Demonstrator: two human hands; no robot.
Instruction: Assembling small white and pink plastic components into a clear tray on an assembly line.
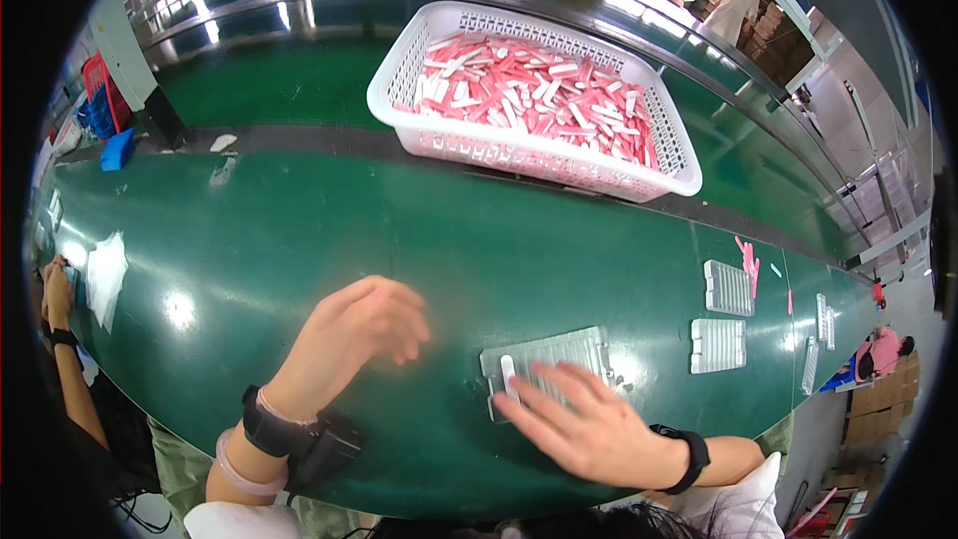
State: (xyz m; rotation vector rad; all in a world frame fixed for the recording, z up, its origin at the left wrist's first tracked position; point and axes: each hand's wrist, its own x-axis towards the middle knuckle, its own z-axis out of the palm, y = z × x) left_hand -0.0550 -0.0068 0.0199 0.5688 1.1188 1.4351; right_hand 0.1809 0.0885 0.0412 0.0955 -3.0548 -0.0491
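Worktable: glossy green surface [419, 200], curved by the lens; a dark strip and metal rails run along its far side.
Supply basket: white, perforated, rectangular [479, 147]; stands at the far side, right of centre, heaped with flat pink and white strips [539, 90].
Working tray: clear, ribbed plastic tray [564, 347]; lies on the near part of the table, partly covered by the right hand.
White strip: single rounded strip [508, 369]; lies over the left end of the working tray, beside the right fingertips.
Right hand: palm down [604, 434], fingers extended and spread over the tray; no closed grip visible; contact with the strip cannot be told.
Left hand: raised left of the tray [354, 329], fingers loosely bent, blurred; whether anything is held cannot be told.
Spare trays: far tray [728, 287] and near tray [718, 345], both ribbed and clear, at right; pink strips [749, 268] lie beside the far one.
Left end: white sheet [106, 274]; beyond it, a co-worker's hand [58, 291].
Step in hand: judged as seating or aligning the white strip.
Next move: judged to call for light fingertip pressure, strip parallel to the ribs.
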